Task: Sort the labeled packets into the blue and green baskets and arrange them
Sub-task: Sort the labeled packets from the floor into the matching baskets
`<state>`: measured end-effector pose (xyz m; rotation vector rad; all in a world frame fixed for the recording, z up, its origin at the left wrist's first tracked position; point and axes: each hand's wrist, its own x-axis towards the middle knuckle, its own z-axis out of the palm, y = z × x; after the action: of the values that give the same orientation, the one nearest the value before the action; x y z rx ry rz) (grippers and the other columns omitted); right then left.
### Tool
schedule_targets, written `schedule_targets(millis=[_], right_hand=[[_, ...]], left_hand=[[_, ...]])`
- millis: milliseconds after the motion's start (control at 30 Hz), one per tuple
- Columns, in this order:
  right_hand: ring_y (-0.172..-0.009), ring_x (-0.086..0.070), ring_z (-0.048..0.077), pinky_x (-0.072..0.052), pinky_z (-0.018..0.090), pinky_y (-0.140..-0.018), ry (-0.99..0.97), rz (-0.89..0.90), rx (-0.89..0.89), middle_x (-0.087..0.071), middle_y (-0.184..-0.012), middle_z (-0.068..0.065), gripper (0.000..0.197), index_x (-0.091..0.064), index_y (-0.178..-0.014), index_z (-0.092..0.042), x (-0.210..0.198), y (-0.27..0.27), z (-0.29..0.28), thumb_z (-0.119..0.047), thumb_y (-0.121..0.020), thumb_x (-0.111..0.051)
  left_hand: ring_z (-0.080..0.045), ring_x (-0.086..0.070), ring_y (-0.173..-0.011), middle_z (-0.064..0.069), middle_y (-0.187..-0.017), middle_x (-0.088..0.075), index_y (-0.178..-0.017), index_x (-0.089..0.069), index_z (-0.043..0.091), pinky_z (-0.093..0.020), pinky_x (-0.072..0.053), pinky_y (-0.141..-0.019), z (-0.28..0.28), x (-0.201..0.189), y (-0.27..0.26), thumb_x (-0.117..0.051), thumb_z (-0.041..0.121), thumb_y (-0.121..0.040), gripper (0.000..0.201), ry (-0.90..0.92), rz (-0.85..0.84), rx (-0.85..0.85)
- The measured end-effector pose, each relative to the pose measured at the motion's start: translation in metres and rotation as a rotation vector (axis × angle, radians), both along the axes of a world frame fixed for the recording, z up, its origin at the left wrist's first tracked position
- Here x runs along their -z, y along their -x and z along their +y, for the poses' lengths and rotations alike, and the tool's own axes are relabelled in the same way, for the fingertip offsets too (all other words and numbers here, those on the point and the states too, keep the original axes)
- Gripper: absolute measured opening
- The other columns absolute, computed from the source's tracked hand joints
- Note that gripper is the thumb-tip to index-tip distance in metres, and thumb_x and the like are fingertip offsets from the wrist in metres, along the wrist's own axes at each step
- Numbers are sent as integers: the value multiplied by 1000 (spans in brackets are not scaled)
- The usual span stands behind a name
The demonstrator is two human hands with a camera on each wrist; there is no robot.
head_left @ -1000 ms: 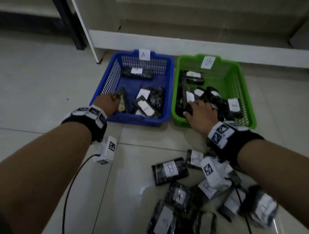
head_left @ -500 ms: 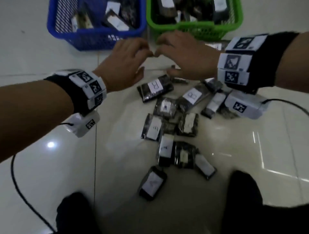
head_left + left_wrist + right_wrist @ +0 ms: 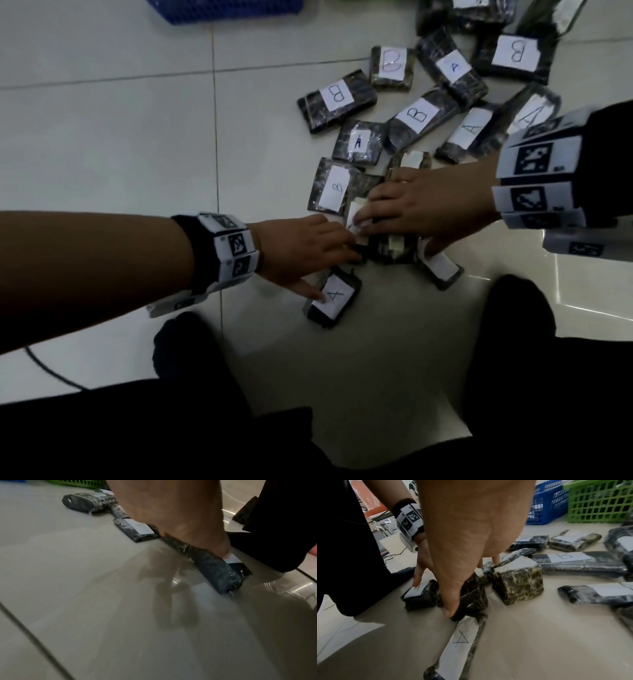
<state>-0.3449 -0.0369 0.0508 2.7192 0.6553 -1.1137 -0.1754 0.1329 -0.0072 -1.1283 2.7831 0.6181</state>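
left hand [image 3: 301,250]: fingers spread, thumb tip on an A packet [image 3: 334,297], fingertips reaching a second packet [image 3: 358,222] | right hand [image 3: 424,205]: grasping a dark packet [image 3: 471,596] (label hidden) between thumb and fingers | packets [image 3: 419,114]: scattered on floor [image 3: 102,137] | blue basket [image 3: 546,505], green basket [image 3: 597,503]: beyond the pile

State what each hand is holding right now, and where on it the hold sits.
Left hand: fingers spread, thumb tip on the A packet's label; nothing lifted. Right hand: fingers curled over a dark packet, thumb at its near end.
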Motion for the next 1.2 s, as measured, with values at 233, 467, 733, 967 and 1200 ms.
schedule_targets(millis=[233,467,733,967,1200], right_hand=[[-133,-23,20,-27,35,-102,-3,-39,-101,-10,-153,-6,66,-29,-140,-28,5,-8,4,-46,-84,-58],[-128,-25,15,-29,32,-102,-40,72,33,-18,-148,-9,70,-35,-132,-28,-4,-18,-6,-57,-76,-64],[-101,-55,25,-50,44,-86,-412,339,718,-56,-114,4,59,-52,-100,-22,-12,-36,-13,-48,-56,-82],[-72,-57,10,-46,23,-59,-613,176,1213,-59,-93,4,43,-52,-103,-10,-50,-57,-58,-24,-72,-77],[-77,-56,14,-50,28,-63,-671,-337,1397,-58,-103,7,56,-45,-110,-13,-77,-81,-93,-30,-69,-80]], left_hand=[[-21,-51,-97,-5,-111,-56,-108,-61,17,-33,-50,-80,-7,-5,11,-56,60,-82,50,23,24,118],[-14,-41,-96,-5,-109,-55,-103,-54,13,-29,-47,-77,-3,-16,18,-69,43,-78,42,-50,98,81],[-15,-47,-71,5,-81,-48,-96,-37,18,-21,-33,-55,-36,-50,22,-65,26,-84,32,-596,76,-276],[-19,-59,-78,-6,-92,-65,-102,-49,23,-37,-50,-66,-95,-100,-38,-76,13,-76,39,-925,225,-686],[-21,-61,-90,-9,-104,-63,-123,-50,29,-32,-55,-79,-130,-128,-104,-63,-3,-84,52,-804,593,-1129]])
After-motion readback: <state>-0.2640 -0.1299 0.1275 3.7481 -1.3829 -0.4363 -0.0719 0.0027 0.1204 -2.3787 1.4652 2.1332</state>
